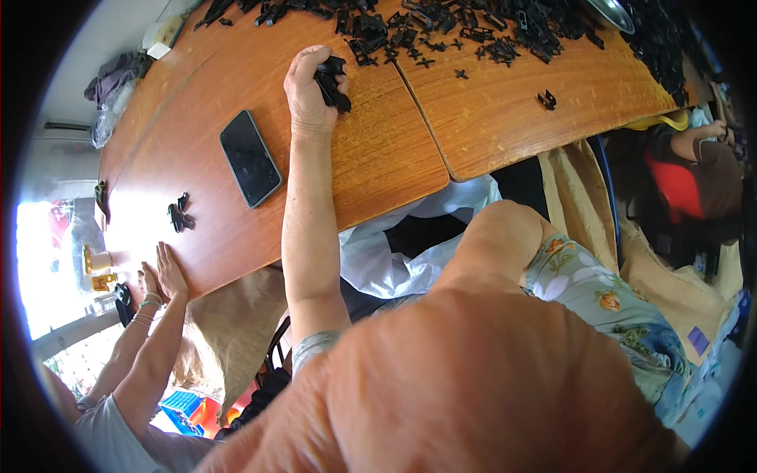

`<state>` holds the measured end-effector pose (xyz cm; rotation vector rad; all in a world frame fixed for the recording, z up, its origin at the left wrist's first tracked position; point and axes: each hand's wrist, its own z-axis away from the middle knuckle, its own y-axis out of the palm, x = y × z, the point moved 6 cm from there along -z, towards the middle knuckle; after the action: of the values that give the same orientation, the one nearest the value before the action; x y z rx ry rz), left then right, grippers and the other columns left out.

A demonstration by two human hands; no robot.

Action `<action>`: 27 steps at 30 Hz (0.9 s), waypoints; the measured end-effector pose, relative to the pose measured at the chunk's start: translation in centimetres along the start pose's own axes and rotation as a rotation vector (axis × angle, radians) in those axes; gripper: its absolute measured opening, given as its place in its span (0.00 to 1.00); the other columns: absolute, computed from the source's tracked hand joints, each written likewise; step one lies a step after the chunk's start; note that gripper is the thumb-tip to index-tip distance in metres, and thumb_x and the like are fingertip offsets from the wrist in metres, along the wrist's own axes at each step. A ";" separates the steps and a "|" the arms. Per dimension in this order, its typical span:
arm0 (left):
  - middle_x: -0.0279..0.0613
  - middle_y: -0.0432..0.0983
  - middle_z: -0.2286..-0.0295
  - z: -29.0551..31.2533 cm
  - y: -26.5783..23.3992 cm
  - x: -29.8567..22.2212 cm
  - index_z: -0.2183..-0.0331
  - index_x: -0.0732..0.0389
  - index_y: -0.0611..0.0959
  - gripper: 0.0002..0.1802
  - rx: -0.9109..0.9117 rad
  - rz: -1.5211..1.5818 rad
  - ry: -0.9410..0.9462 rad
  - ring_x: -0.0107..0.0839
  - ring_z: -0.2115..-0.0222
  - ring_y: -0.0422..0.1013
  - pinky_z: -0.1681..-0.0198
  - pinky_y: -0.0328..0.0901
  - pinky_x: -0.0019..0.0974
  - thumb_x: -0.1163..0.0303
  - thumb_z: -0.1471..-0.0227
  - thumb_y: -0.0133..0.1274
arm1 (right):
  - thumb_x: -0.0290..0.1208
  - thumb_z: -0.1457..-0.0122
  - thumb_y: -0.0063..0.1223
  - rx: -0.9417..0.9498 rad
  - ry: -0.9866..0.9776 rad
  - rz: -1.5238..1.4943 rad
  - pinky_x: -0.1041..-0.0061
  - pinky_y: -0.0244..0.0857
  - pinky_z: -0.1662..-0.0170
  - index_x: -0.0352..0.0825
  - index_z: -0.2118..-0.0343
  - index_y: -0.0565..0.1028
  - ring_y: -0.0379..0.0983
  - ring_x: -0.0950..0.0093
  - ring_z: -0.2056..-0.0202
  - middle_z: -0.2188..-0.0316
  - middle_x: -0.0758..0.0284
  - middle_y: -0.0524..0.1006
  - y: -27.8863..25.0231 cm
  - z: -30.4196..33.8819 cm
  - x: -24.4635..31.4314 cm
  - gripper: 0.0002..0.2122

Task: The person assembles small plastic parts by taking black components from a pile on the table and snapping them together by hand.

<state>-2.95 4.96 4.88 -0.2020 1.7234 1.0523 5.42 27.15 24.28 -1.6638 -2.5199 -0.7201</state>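
Observation:
My left hand [314, 93] is raised over the table with its fingers wrapped round several black plastic parts [332, 83]. The parts stick out at the side of the palm; I cannot make out their exact kind. Very close to the camera, my right hand [481, 386] fills the lower middle, blurred, its arm bent back toward my head. Its fingers are out of sight, so whether it holds anything does not show. A dark phone [251, 158] lies on the table to the left of my left forearm. Past my left hand spreads a heap of black plastic parts [374, 35].
The wooden table [371, 165] has a seam between two tops. Small black cross-shaped pieces [461, 74] and a single clip [546, 100] lie nearer its edge. At left another person's hands [169, 270] rest on the table near black parts [180, 214]. A metal bowl [613, 14] stands far right.

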 end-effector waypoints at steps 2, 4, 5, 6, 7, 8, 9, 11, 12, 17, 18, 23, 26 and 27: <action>0.44 0.72 0.77 0.4 -0.3 0.1 0.67 0.64 0.77 0.09 0.010 0.027 0.000 0.33 0.80 0.69 0.81 0.63 0.33 0.69 0.48 0.54 | 0.31 0.43 0.60 -0.002 0.020 -0.038 0.79 0.69 0.73 0.30 0.72 0.79 0.75 0.76 0.76 0.77 0.66 0.79 0.3 0.3 0.1 0.08; 0.44 0.72 0.77 0.5 -0.6 -0.1 0.66 0.64 0.77 0.09 0.017 0.050 0.006 0.33 0.79 0.70 0.80 0.64 0.33 0.69 0.48 0.53 | 0.31 0.44 0.60 -0.003 0.038 -0.081 0.79 0.69 0.73 0.30 0.72 0.80 0.75 0.76 0.76 0.76 0.66 0.79 0.8 0.4 0.0 0.08; 0.43 0.72 0.76 0.4 -1.0 -0.3 0.66 0.63 0.78 0.08 -0.032 0.065 -0.004 0.34 0.77 0.70 0.79 0.63 0.32 0.69 0.48 0.54 | 0.31 0.44 0.60 -0.002 0.046 -0.105 0.79 0.69 0.73 0.30 0.72 0.80 0.75 0.76 0.76 0.76 0.66 0.79 1.1 0.3 0.0 0.08; 0.42 0.72 0.75 0.2 -1.0 -1.6 0.66 0.63 0.78 0.08 -0.066 0.062 0.000 0.34 0.75 0.71 0.78 0.63 0.31 0.70 0.48 0.54 | 0.31 0.44 0.60 0.010 0.031 -0.131 0.79 0.69 0.73 0.30 0.72 0.80 0.75 0.76 0.76 0.76 0.66 0.79 1.7 -0.4 0.0 0.08; 0.40 0.72 0.76 0.0 0.4 -0.7 0.65 0.62 0.78 0.08 -0.052 0.112 -0.041 0.34 0.75 0.71 0.78 0.64 0.31 0.70 0.48 0.55 | 0.31 0.44 0.61 0.045 -0.002 -0.121 0.79 0.69 0.73 0.30 0.72 0.80 0.75 0.76 0.76 0.76 0.66 0.79 1.9 -0.8 0.6 0.08; 0.40 0.72 0.76 0.0 0.5 -0.2 0.65 0.62 0.78 0.09 -0.041 0.108 -0.039 0.34 0.75 0.71 0.77 0.64 0.31 0.69 0.49 0.56 | 0.29 0.45 0.60 0.177 0.223 -0.022 0.78 0.68 0.73 0.31 0.72 0.80 0.76 0.78 0.76 0.76 0.68 0.80 1.2 -0.3 -0.2 0.06; 0.40 0.72 0.75 -0.1 0.7 0.1 0.65 0.61 0.78 0.09 -0.028 0.104 -0.035 0.34 0.75 0.71 0.77 0.65 0.31 0.69 0.49 0.57 | 0.27 0.47 0.60 0.307 0.444 0.085 0.77 0.68 0.73 0.33 0.72 0.81 0.76 0.80 0.75 0.76 0.69 0.80 -0.8 0.8 -0.6 0.04; 0.40 0.73 0.72 0.5 -2.3 0.5 0.65 0.61 0.78 0.08 -0.114 0.118 -0.051 0.34 0.74 0.72 0.78 0.67 0.32 0.71 0.50 0.53 | 0.23 0.51 0.64 0.415 0.178 0.864 0.69 0.72 0.66 0.31 0.69 0.80 0.79 0.64 0.68 0.70 0.61 0.81 -5.5 1.6 -1.4 0.06; 0.39 0.73 0.72 1.3 -1.3 0.5 0.65 0.61 0.79 0.08 -0.176 0.120 -0.099 0.33 0.74 0.71 0.77 0.66 0.30 0.72 0.50 0.52 | 0.24 0.48 0.61 0.409 0.161 1.168 0.70 0.72 0.66 0.34 0.70 0.80 0.78 0.64 0.69 0.71 0.63 0.81 -9.5 1.3 -1.6 0.03; 0.37 0.73 0.72 1.1 0.1 0.0 0.62 0.62 0.78 0.09 0.003 0.166 -0.096 0.25 0.79 0.68 0.85 0.56 0.24 0.70 0.45 0.54 | 0.30 0.44 0.55 0.424 0.755 2.296 0.63 0.73 0.59 0.37 0.64 0.81 0.76 0.62 0.59 0.65 0.60 0.78 -28.6 1.9 -0.7 0.07; 0.37 0.73 0.73 1.3 0.3 -0.3 0.62 0.62 0.78 0.09 0.029 0.129 -0.072 0.26 0.80 0.67 0.86 0.56 0.25 0.69 0.45 0.54 | 0.27 0.45 0.56 0.410 0.688 2.322 0.62 0.73 0.58 0.36 0.64 0.81 0.75 0.62 0.58 0.65 0.60 0.77 -29.9 2.5 -0.6 0.07; 0.37 0.72 0.75 3.2 2.0 -3.4 0.63 0.64 0.79 0.10 0.173 -0.146 0.076 0.25 0.84 0.66 0.87 0.55 0.26 0.68 0.44 0.53 | 0.26 0.42 0.54 0.508 0.541 2.387 0.62 0.72 0.59 0.37 0.59 0.78 0.73 0.63 0.60 0.65 0.62 0.75 -31.2 5.1 -2.6 0.08; 0.34 0.70 0.78 6.8 8.0 -6.1 0.64 0.65 0.80 0.10 0.344 -0.508 0.043 0.24 0.83 0.68 0.85 0.58 0.26 0.67 0.44 0.54 | 0.22 0.49 0.54 0.419 0.500 2.370 0.65 0.73 0.63 0.36 0.58 0.78 0.76 0.65 0.64 0.65 0.61 0.77 -31.6 5.2 -2.4 0.14; 0.32 0.69 0.79 9.0 9.3 -5.9 0.65 0.65 0.81 0.11 0.404 -0.648 -0.036 0.23 0.83 0.68 0.84 0.59 0.27 0.66 0.43 0.54 | 0.27 0.40 0.51 0.486 0.496 2.331 0.64 0.70 0.65 0.29 0.61 0.75 0.75 0.58 0.68 0.65 0.58 0.75 -31.8 5.2 -2.8 0.08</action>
<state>0.35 15.04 14.44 -0.4410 1.6300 0.2287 -20.20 16.64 7.47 -2.1255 0.3911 -0.0346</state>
